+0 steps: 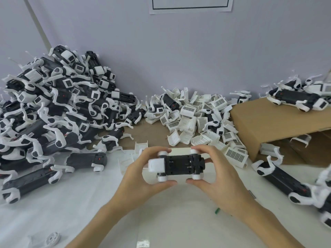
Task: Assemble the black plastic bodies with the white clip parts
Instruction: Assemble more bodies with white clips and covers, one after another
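I hold one black plastic body (180, 164) level above the white table, between both hands. It carries white round joints at its corners and a white block on its left end. My left hand (141, 173) grips the left end, fingers over the top and thumb underneath. My right hand (213, 171) grips the right end the same way. A white clip part (180, 150) shows just behind the body, along its far edge. A heap of loose white clip parts (195, 120) lies behind, at the back centre.
A large pile of black bodies with white legs (53, 111) fills the left side. A cardboard box (274, 122) stands at the right with more bodies on and beside it. A white round part (52, 239) lies at the near left, a small green bit (217, 210) by my right wrist.
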